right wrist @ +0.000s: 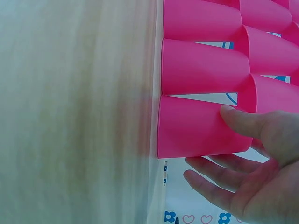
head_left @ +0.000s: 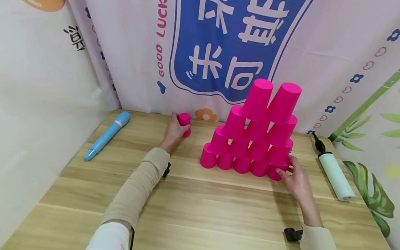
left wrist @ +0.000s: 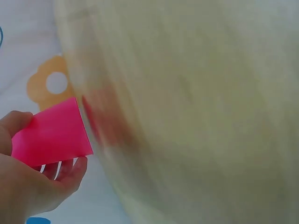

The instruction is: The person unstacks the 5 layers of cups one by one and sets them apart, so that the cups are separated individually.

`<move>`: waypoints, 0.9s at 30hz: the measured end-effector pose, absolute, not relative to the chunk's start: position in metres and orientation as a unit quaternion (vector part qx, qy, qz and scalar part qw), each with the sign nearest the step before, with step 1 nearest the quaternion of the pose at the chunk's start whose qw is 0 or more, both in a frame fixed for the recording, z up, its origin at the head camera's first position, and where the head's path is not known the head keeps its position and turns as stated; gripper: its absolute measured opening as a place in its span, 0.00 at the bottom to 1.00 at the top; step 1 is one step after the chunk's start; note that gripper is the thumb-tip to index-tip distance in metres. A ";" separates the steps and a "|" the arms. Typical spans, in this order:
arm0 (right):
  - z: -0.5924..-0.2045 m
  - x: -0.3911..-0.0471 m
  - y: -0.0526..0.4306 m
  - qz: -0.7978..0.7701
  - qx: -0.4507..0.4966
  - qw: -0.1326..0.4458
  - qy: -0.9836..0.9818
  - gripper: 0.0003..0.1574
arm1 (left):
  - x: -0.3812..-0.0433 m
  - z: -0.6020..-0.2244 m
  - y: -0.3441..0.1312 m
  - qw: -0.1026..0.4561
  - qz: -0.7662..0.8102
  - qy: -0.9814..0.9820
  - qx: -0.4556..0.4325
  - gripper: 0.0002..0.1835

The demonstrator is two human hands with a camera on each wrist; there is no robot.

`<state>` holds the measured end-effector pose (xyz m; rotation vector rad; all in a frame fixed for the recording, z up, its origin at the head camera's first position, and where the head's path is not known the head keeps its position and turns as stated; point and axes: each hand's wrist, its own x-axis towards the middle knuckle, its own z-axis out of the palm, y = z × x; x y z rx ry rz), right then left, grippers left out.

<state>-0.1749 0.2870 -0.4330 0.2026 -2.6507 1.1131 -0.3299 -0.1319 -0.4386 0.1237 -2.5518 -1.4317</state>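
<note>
My left hand (head_left: 175, 132) grips a single pink cup (head_left: 185, 118) at the back of the table, left of the stack. In the left wrist view this cup (left wrist: 52, 133) is upside down, thumb on one side and fingers on the other, its rim close over the tabletop. A pyramid of upside-down pink cups (head_left: 243, 148) rises in several rows, with two cups on top. At its right end my right hand (head_left: 298, 183) holds the bottom corner cup (right wrist: 201, 128), thumb on its front and fingers along its outer side.
A blue pen-shaped object (head_left: 107, 136) lies on the wooden table (head_left: 195, 215) at the left. A pale green pump (head_left: 335, 175) with a black nozzle lies at the right edge. Behind the table hangs a printed cloth (head_left: 128, 61).
</note>
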 end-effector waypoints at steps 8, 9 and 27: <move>-0.434 -0.173 0.288 0.384 0.066 0.122 -0.913 0.35 | -0.330 -0.449 -0.134 0.107 -0.468 -0.875 0.062 0.34; -0.434 -0.173 0.288 0.384 0.066 0.122 -0.913 0.35 | -0.331 -0.448 -0.134 0.114 -0.458 -0.879 0.062 0.36; -0.434 -0.178 0.286 0.386 0.069 0.132 -0.911 0.34 | -0.249 -0.219 -0.032 0.139 -0.611 -0.719 -0.300 0.33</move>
